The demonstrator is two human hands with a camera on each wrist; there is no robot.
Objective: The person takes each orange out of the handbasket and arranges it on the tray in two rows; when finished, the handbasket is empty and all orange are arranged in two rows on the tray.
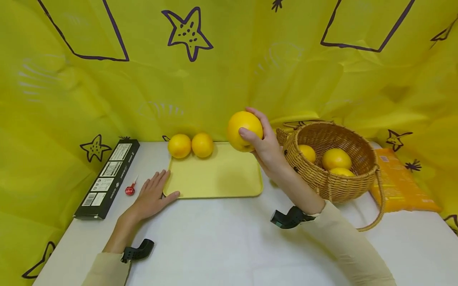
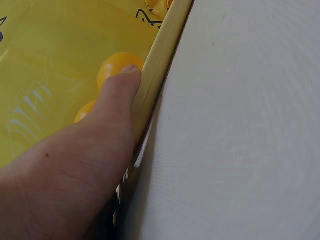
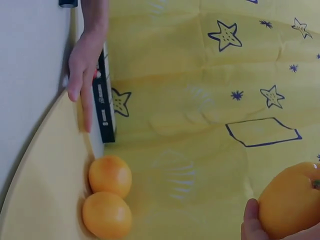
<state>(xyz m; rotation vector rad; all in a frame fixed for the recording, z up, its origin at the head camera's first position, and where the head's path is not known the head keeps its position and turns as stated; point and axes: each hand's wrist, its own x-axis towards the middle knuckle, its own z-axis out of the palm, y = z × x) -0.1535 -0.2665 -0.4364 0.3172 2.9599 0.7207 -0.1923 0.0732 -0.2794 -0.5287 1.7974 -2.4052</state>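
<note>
My right hand (image 1: 270,153) grips an orange (image 1: 245,131) in the air above the right part of a yellow tray (image 1: 214,178); the right wrist view shows fingertips (image 3: 251,210) against that orange. Two more oranges (image 1: 179,145) sit side by side at the tray's far left corner. My left hand (image 1: 152,194) rests at the tray's left edge, fingers straight and thumb over the near left corner. To the right stands a wicker basket (image 1: 330,186) with several oranges (image 1: 336,159) inside, partly hidden by its wall.
A long black box (image 1: 107,180) lies at the left, with a red lollipop (image 1: 130,190) between it and my left hand. Behind the basket on the right is an orange packet (image 1: 404,182). A yellow patterned cloth (image 1: 229,79) hangs behind the white table (image 1: 214,246).
</note>
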